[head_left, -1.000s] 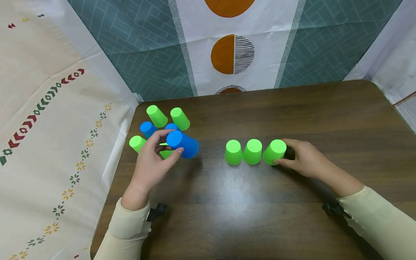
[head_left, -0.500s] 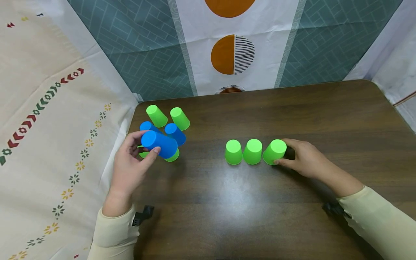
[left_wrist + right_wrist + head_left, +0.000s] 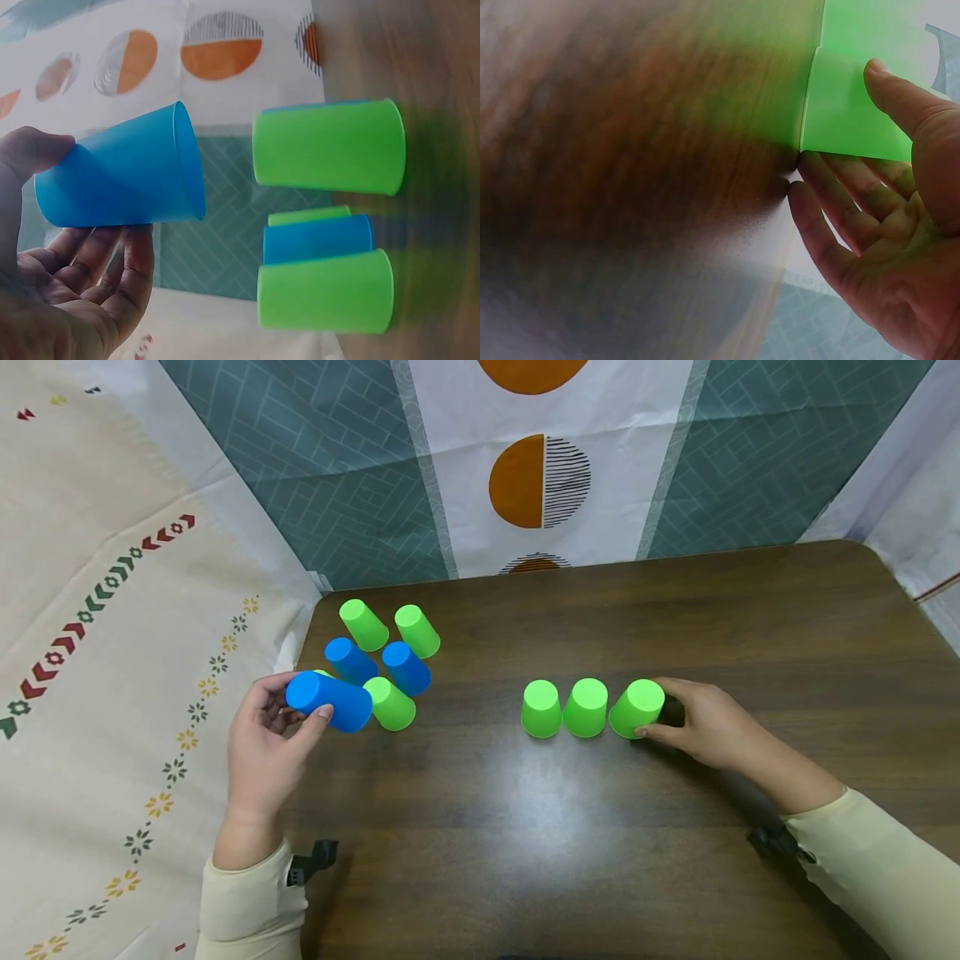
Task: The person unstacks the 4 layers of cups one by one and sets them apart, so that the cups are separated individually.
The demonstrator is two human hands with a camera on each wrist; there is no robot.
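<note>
My left hand (image 3: pixel 258 756) pinches an upside-down blue cup (image 3: pixel 337 703) between thumb and fingers at the table's left side. In the left wrist view this blue cup (image 3: pixel 112 176) hangs in the air, its mouth apart from the table. It overlaps a green cup that is mostly hidden behind it in the head view; another green cup (image 3: pixel 393 706) stands just right of it. My right hand (image 3: pixel 712 727) holds a green cup (image 3: pixel 636 710), the rightmost in a row of three upturned ones. In the right wrist view, thumb and fingers lie on either side of that green cup (image 3: pixel 847 112).
Two blue cups (image 3: pixel 407 668) stand behind the held one, with two green cups (image 3: pixel 417 631) farther back. The other row cups, a middle green cup (image 3: pixel 586 708) and a left green cup (image 3: pixel 542 710), stand mid-table. Patterned cloths hang beyond the wooden table (image 3: pixel 555 860).
My left hand has moved left with the blue cup, uncovering the right-hand blue cup and a green cup. The right hand keeps its place on the green cup.
</note>
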